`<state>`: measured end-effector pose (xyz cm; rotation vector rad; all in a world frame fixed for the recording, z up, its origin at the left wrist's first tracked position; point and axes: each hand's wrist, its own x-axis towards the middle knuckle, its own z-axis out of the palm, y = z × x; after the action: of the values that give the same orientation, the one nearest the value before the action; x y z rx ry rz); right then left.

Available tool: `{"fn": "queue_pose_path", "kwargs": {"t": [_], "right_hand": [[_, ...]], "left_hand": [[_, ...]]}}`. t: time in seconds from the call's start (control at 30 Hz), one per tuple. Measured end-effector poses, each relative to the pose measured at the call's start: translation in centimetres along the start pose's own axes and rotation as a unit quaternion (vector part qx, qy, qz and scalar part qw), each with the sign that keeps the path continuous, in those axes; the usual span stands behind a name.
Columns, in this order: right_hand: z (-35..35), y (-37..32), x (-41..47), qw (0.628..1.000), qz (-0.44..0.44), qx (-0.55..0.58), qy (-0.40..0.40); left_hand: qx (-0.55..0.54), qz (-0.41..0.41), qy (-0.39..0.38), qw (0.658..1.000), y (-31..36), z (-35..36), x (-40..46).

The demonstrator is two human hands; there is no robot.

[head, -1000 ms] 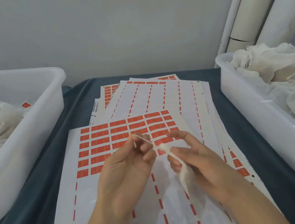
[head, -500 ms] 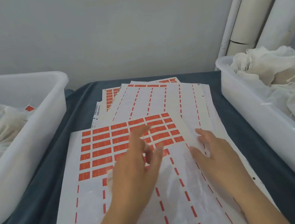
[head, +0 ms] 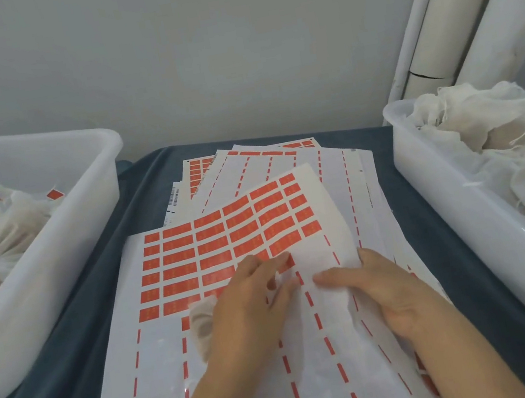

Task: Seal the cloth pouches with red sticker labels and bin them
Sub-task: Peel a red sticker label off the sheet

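The top sticker sheet [head: 212, 242] lies in front of me with rows of red labels across its upper half. My right hand [head: 384, 293] grips its right edge, thumb on top, and bends that side up into a curve. My left hand [head: 248, 309] lies on the sheet with its fingers stretched forward. Its fingertips touch a red sticker label [head: 285, 262] in the lowest row. A white cloth pouch [head: 202, 327] lies flat on the sheet, partly under my left palm.
A white bin [head: 55, 254] on the left holds pouches with red labels. A white bin [head: 457, 211] on the right is heaped with loose cloth pouches. More sticker sheets [head: 282, 160] are fanned out behind on the dark blue cloth. Pale tubes lean at the back right.
A second ago both hands held the pouch and its string in the air. The pouch now lies under my left palm, and my right hand has lifted the sheet's right edge.
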<state>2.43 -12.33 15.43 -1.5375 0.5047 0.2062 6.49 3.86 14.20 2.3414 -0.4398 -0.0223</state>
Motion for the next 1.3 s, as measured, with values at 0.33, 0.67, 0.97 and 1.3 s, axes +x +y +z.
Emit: {"fn": "queue_pose_path", "kwargs": {"t": [0.33, 0.67, 0.97, 1.3], "right_hand": [[0.6, 0.5, -0.4, 0.996, -0.085, -0.012, 0.026], [0.8, 0.4, -1.1, 0.992, -0.117, -0.044, 0.027], [1.2, -0.1, -1.8, 0.991, -0.12, -0.043, 0.026], [1.0, 0.0, -1.4, 0.995, -0.098, -0.025, 0.026]], "left_hand": [[-0.078, 0.029, 0.066, 0.994, 0.2, -0.4, 0.3], [-0.233, 0.025, 0.009, 0.972, 0.6, -1.6, 0.3], [-0.282, -0.005, -0.038, 0.959, 0.9, -2.3, 0.3], [-0.274, -0.087, 0.004, 0.958, 0.6, -2.3, 0.5]]}}
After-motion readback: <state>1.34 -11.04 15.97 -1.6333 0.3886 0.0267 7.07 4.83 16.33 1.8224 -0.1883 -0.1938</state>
